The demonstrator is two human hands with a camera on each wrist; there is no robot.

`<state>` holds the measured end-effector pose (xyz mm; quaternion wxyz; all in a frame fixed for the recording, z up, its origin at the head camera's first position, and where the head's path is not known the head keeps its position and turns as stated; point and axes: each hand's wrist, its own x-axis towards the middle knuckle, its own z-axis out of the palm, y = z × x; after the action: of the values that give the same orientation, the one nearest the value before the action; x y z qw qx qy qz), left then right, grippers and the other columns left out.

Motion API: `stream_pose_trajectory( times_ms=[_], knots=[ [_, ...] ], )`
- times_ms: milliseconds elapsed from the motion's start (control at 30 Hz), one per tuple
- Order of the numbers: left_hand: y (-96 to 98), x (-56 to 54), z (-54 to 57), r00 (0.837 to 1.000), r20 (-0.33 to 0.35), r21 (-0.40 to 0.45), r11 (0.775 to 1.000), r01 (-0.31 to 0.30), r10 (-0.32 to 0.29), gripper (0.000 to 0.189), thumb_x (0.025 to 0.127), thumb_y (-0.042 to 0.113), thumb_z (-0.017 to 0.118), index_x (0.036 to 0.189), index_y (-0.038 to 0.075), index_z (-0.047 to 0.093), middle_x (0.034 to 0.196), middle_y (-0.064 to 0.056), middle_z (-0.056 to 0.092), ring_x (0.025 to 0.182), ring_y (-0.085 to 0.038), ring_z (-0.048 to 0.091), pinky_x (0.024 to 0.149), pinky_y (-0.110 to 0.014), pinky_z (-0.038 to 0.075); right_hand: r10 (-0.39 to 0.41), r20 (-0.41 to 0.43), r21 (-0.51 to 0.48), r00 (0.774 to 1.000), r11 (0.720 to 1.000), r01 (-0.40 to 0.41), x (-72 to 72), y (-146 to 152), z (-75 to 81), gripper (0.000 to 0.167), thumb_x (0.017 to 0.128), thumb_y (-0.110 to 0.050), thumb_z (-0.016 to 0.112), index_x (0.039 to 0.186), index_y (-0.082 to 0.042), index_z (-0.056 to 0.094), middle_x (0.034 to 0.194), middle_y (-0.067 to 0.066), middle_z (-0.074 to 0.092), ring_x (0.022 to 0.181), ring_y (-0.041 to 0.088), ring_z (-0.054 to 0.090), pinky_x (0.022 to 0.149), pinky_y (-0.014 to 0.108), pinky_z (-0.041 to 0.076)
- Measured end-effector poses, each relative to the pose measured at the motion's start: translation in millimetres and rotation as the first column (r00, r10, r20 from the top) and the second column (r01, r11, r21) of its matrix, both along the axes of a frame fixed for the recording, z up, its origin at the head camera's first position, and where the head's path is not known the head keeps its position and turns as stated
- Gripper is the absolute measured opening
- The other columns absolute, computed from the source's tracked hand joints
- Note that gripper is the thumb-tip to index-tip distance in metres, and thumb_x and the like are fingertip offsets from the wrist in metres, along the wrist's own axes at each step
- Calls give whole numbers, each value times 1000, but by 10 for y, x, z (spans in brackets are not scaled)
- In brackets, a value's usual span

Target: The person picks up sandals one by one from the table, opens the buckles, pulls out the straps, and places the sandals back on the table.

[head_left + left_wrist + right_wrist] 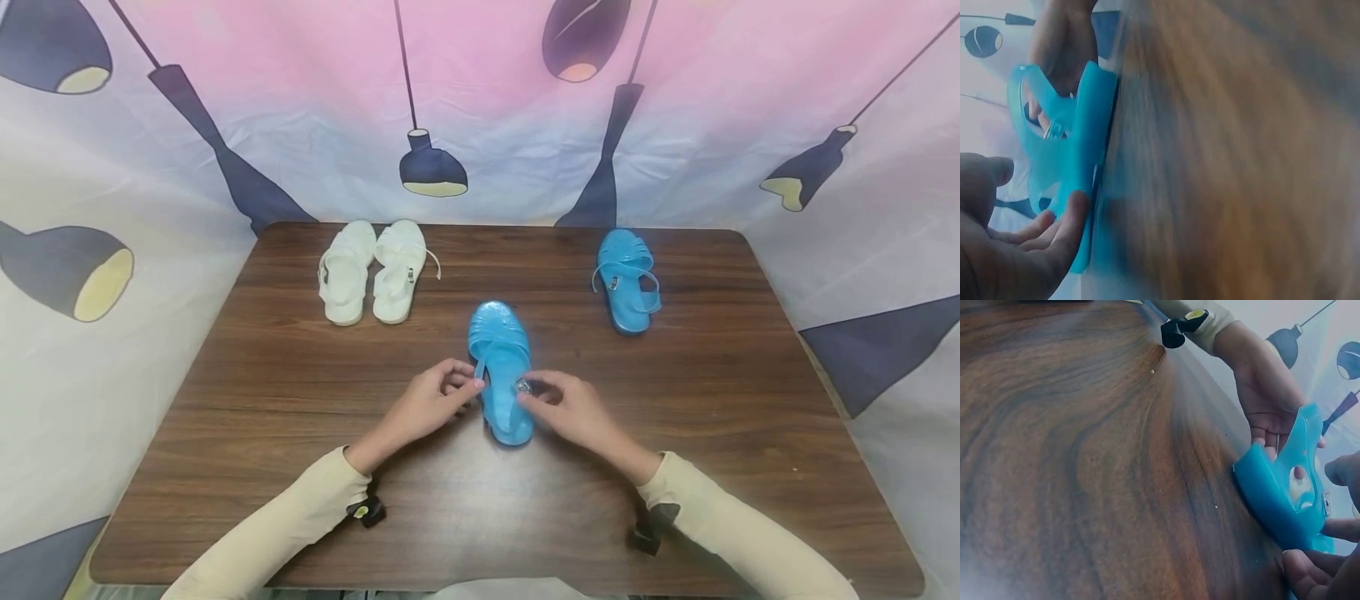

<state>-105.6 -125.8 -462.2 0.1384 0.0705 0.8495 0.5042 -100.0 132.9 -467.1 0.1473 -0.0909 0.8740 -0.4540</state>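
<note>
A blue jelly sandal point(504, 375) lies flat on the brown wooden table, toe pointing away. My left hand point(438, 396) is at its left side by the loose strap; in the left wrist view its fingers point(1069, 228) rest along the sole's edge, thumb standing apart. On the opposite side, my right hand point(573, 408) has thumb and forefinger around the small metal buckle point(522, 386). The right wrist view shows that thumb held off the buckle point(1327, 503), with the lower fingers point(1300, 569) against the sandal's side. The heel strap point(1022, 100) rises above the sole.
Another blue sandal point(628, 283) lies at the table's back right, strap undone. A pair of white sandals, left one point(347, 275) and right one point(397, 275), stands at the back left. A lamp-patterned cloth point(495, 108) hangs behind the table point(300, 433).
</note>
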Motion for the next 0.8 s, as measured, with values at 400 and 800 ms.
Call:
stream_pose_trajectory(
  times_ms=[400, 800],
  knots=[
    [90, 6, -6, 985, 78, 119, 982, 147, -157, 45, 97, 33, 72, 127, 0, 65, 111, -12, 76, 100, -20, 74, 87, -33, 59, 31, -24, 15, 999, 999, -30, -29, -41, -49, 44, 94, -41, 74, 129, -14, 71, 119, 4, 70, 108, 22, 65, 92, 46, 56],
    [161, 36, 126, 988, 57, 178, 975, 130, -142, 45, 94, 24, 76, 126, -5, 64, 115, -18, 74, 104, -25, 74, 86, -32, 60, -93, 70, -149, 993, 984, 103, 2, -27, -17, 50, 93, -32, 77, 136, -9, 66, 139, 10, 64, 131, 30, 58, 106, 52, 48]
  ],
)
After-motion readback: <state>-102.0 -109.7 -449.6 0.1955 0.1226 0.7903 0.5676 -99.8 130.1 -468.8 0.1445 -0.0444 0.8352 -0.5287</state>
